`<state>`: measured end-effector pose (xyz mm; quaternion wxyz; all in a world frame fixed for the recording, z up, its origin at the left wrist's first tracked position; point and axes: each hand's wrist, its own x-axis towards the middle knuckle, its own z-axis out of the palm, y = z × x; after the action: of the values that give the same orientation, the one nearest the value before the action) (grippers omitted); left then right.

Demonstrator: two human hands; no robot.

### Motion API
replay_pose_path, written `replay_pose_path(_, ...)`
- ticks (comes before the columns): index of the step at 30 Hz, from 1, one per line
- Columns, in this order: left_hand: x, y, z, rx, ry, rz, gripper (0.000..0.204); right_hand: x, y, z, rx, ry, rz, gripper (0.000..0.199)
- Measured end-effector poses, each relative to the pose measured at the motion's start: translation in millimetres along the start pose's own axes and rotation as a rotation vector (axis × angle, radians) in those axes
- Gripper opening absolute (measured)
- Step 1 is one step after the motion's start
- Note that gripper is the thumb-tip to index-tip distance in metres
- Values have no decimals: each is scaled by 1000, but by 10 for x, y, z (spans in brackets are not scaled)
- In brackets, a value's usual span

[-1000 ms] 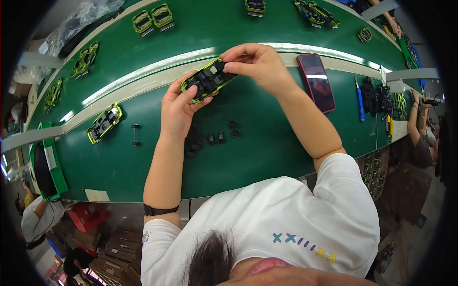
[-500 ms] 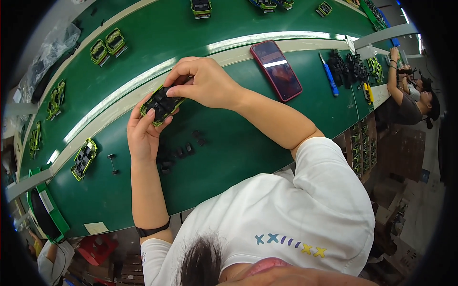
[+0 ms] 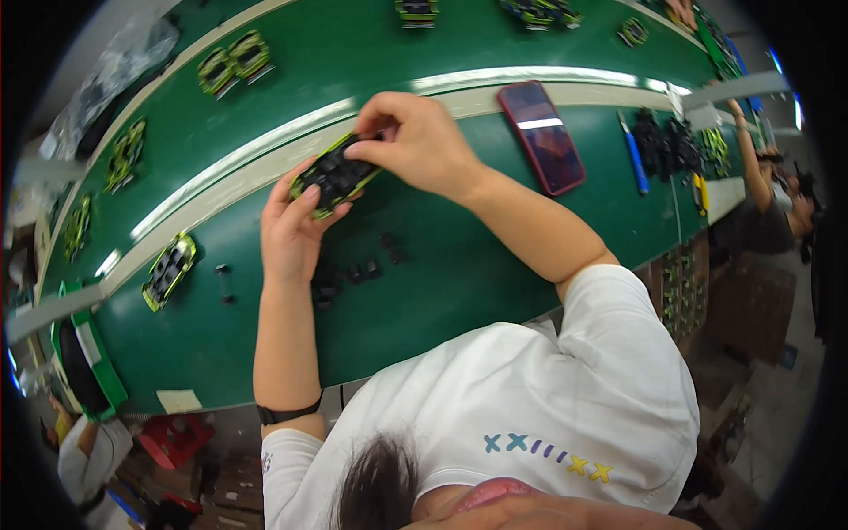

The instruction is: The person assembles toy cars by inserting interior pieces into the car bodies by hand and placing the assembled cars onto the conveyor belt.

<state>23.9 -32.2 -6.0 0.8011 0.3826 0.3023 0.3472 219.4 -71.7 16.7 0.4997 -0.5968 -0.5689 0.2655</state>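
My left hand is closed around the near end of a toy car body, its thumb lying on the black inside. The body has a yellow-green shell and is held tilted above the bench. At the far end my right hand is closed, its thumb pressed on the black part and its fingers curled over. Whether a small part sits under those fingertips is hidden. Several small black parts lie on the bench beside my left forearm. Left of that arm lies a thin axle with black ends, then another toy car body.
A phone in a red case, a blue-handled knife and a pile of black parts lie to the right. More toy cars stand on the green surface beyond the pale rail. A co-worker's arm shows at far right.
The whole view has shifted, so the bench things appear farther right. Both hands stay on the toy car body, with the right thumb still pressed at its far end.
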Motion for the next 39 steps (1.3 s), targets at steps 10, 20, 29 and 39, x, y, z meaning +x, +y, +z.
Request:
replay_pose_path(10, -28, 65, -12, -72, -4, -3, 38, 120, 127, -54, 253, -66, 218, 61)
replay_pose_path(20, -15, 54, -16, -41, -1, -4, 37, 84, 105, -11, 155, -234, 279, 46)
replay_pose_path(29, -32, 56, 5, -32, 4, 1, 36, 61, 64, 1, 210, -206, 304, 39)
replay_pose_path(39, -34, 66, 44, -49, 88, 101, 37, -27, -15, 57, -141, 23, -86, 26)
